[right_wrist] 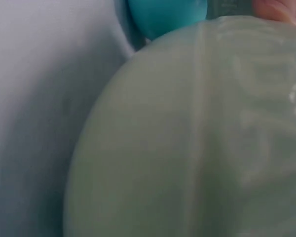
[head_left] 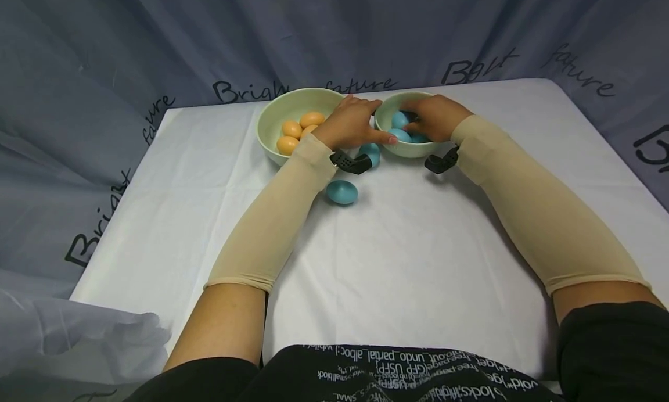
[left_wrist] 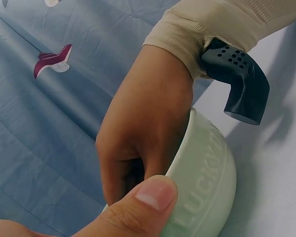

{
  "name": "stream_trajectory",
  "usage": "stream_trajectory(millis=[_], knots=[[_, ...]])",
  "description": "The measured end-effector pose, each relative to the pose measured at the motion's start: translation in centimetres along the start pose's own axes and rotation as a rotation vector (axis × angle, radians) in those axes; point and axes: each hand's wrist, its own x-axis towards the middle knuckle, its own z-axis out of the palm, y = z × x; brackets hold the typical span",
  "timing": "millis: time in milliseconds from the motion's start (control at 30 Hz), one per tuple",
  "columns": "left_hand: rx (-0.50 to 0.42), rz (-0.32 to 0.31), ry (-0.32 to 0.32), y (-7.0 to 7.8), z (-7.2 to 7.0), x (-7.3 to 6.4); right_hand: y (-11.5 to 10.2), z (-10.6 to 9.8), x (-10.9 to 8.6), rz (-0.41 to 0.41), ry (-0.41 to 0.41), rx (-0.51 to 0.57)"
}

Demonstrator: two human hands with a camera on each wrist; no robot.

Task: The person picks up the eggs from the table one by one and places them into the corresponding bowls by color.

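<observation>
My right hand (head_left: 436, 117) reaches down into the smaller pale green bowl (head_left: 413, 150), its fingers among several blue eggs (head_left: 399, 135). Those fingertips are hidden inside, so I cannot tell whether they hold an egg. My left hand (head_left: 355, 123) is spread at the left side of this bowl, the thumb (left_wrist: 155, 192) straight and lying at the rim in the left wrist view. A blue egg (head_left: 370, 153) lies on the cloth below the left hand, close to the bowl. Another blue egg (head_left: 342, 191) lies nearer to me, beside the left sleeve.
A larger pale green bowl (head_left: 269, 123) with several orange eggs (head_left: 312, 119) stands to the left, partly behind my left hand. White cloth (head_left: 418, 245) covers the table. A grey curtain (head_left: 313, 36) hangs along its back edge. Crumpled clear plastic (head_left: 78, 332) is at lower left.
</observation>
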Motion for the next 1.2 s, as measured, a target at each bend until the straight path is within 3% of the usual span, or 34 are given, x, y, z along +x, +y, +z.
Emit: stream_trajectory(millis=[100,267,333,433,567,667,800,933,1200], knots=[[-0.002,-0.015,0.007,-0.3,0.0,-0.2,-0.2,0.1,0.5,-0.018,-0.010,-0.007],[-0.004,-0.027,-0.018,-0.5,0.6,-0.2,-0.5,0.3,0.2,0.025,-0.018,0.031],[0.000,-0.019,-0.027,-0.3,0.7,0.0,-0.9,0.0,-0.7,0.024,0.058,0.039],[0.000,-0.004,-0.022,0.0,0.6,0.4,-2.0,-0.8,-2.9,-0.037,0.268,0.012],[0.016,0.018,-0.013,0.7,0.6,0.8,-4.7,-0.8,-6.0,-0.224,0.543,-0.080],[0.032,0.037,-0.013,1.2,0.7,0.8,-6.4,0.8,-7.7,-0.360,0.635,-0.122],[0.031,0.035,-0.004,1.7,0.7,0.8,-7.7,4.1,-8.8,-0.402,0.687,-0.244],[0.042,0.017,-0.004,1.8,0.5,0.8,-8.3,6.0,-8.7,-0.368,0.664,-0.325],[0.024,0.047,-0.007,1.4,0.9,0.9,-9.1,6.3,-7.5,-0.221,0.264,-0.301]])
